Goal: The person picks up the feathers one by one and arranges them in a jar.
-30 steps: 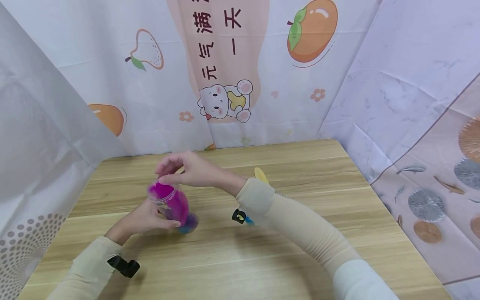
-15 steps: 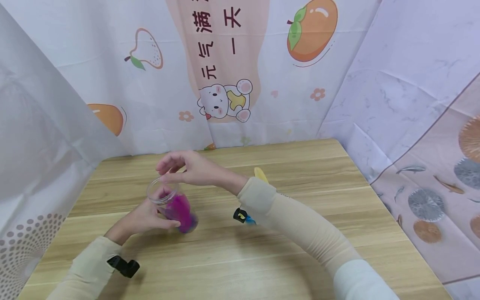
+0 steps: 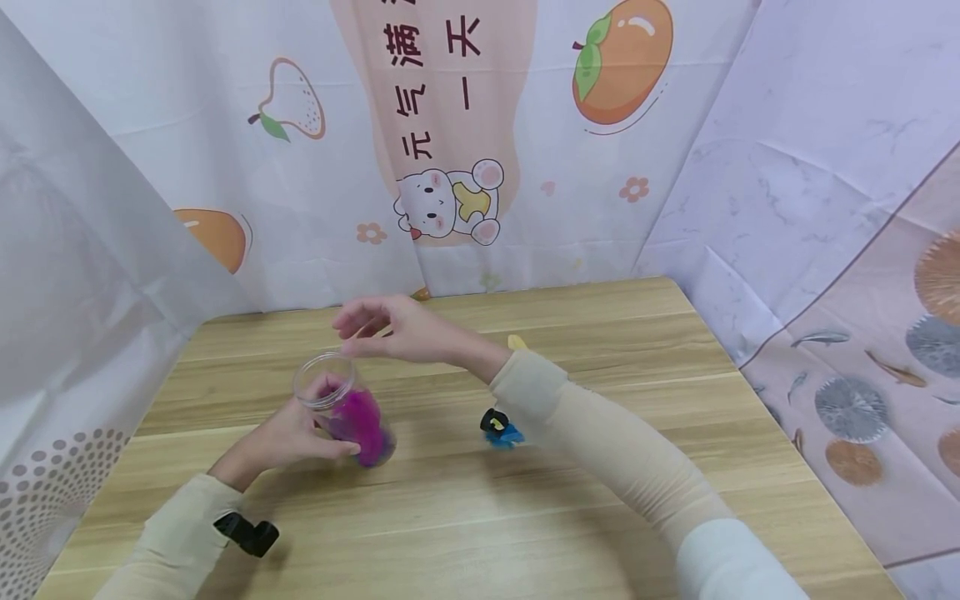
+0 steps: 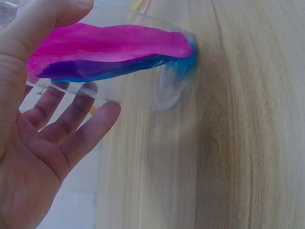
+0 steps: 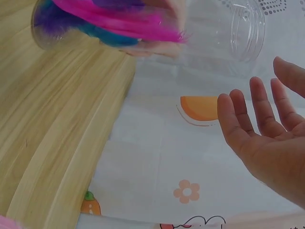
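Note:
My left hand (image 3: 288, 437) holds a clear plastic jar (image 3: 324, 382) by its side, thumb on the near side and fingers round the back. The jar is upright, its mouth uncovered and its base on the table. Inside it lie a magenta feather (image 4: 114, 43), a purple feather (image 4: 71, 70) and a blue feather (image 4: 128, 70), down toward the bottom. My right hand (image 3: 397, 329) hangs just above and right of the jar's rim, fingers spread and loosely bent, holding nothing. In the right wrist view, the right hand (image 5: 267, 124) is apart from the rim.
On the wooden table (image 3: 465, 525), a blue feather (image 3: 508, 437) lies beside the right wrist's black camera mount (image 3: 493, 422). A yellow feather (image 3: 516, 342) shows partly behind the right sleeve. Patterned curtains (image 3: 300, 208) stand along the back and both sides.
The magenta feather, earlier sticking up toward the jar's mouth, has dropped lower inside. My right hand has moved slightly up and right, away from the rim. The left hand stays put.

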Motion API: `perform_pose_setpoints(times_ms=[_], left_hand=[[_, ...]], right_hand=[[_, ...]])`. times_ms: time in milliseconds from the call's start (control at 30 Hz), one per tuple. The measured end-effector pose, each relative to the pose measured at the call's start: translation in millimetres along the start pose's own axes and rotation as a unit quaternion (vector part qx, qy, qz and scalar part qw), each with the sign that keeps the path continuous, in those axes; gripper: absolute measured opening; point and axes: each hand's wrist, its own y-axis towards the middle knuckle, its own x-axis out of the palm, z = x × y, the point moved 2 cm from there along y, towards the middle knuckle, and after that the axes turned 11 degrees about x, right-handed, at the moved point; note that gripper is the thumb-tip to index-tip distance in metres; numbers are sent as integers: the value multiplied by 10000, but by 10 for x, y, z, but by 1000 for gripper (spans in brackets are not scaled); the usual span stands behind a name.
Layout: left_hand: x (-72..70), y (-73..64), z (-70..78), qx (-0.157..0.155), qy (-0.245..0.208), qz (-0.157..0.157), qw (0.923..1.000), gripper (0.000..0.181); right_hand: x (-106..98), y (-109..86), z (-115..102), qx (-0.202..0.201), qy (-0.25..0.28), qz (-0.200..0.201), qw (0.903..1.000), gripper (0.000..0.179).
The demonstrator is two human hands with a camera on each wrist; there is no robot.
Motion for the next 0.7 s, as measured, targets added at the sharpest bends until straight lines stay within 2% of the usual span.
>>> perform_pose_setpoints(times_ms=[300, 700], left_hand=[[-1, -3, 5, 27, 64, 11, 10000, 68], [5, -1, 7, -134, 191, -9, 9997, 69]], right_hand=[[-165, -73, 181, 300, -301, 80, 9991, 36], [-533, -287, 610, 1265, -453, 101, 9909, 45]])
